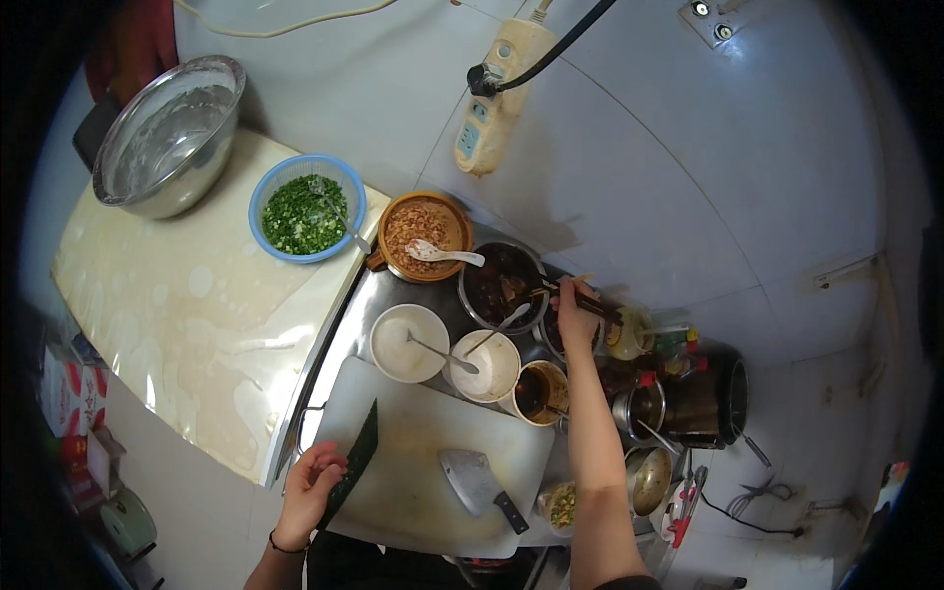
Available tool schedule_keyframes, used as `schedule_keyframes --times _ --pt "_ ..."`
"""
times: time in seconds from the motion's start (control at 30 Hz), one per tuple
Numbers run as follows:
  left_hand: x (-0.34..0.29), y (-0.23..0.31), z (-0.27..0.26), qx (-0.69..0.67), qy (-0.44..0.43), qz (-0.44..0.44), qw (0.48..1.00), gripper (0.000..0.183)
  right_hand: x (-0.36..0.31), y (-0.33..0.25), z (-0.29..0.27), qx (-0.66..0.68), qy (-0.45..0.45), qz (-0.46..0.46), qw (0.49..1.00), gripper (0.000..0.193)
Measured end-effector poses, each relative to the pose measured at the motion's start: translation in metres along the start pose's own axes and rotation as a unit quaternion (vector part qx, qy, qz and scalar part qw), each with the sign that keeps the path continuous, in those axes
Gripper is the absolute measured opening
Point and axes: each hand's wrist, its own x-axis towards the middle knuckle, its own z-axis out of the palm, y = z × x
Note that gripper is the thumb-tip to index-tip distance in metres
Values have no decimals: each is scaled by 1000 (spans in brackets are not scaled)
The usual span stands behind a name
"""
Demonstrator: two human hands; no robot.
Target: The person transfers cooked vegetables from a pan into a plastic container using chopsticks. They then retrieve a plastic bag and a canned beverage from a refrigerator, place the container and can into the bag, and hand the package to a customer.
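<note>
Gripping dark chopsticks (598,309) in closed fingers, the right hand (575,323) holds them toward a round bowl (469,309) of glossy, dark-brown food (500,278). The left hand (315,482), fingers curled, is at a thin, dark green strip (358,450) that tapers to a point over the left side of the cutting board (413,418); I cannot tell whether it pinches the strip. A blue plastic basket (259,232) holds finely chopped greens (298,218), and a brown-rimmed pot (465,228) holds crumbly, reddish-brown bits (411,220) under a smooth white spoon (450,256). Two round white tubs (380,362) contain pale seasoning, probably powdery; a third tub (559,382) holds dark liquid (532,390). Dusty white residue coats the shiny steel basin (202,162). On the milky, smooth board lies a broad-bladed cleaver (473,480) with a black handle.
</note>
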Motion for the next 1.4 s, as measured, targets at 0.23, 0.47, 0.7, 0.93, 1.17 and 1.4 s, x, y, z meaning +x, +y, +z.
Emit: schedule_keyframes --times 0.23,0.47,0.7,0.93,1.17,1.4 --pt "-1 -4 -1 1 -5 -1 1000 32 -8 2 -16 78 2 10 997 26" --pt "-3 -6 1 -4 -12 1 1000 32 -21 -10 -21 79 -39 -4 996 24" --pt "-6 -7 0 6 -18 3 1000 32 -25 -13 -13 58 -93 -13 994 24" --pt "-7 -4 -4 16 -21 3 1000 32 -18 -5 -2 128 -44 0 991 26" --pt "-7 -3 -1 14 -21 5 1000 33 -20 0 -19 280 59 107 952 21" --pt "-4 -5 -3 10 -26 12 1000 33 -16 15 -40 379 54 219 898 17"
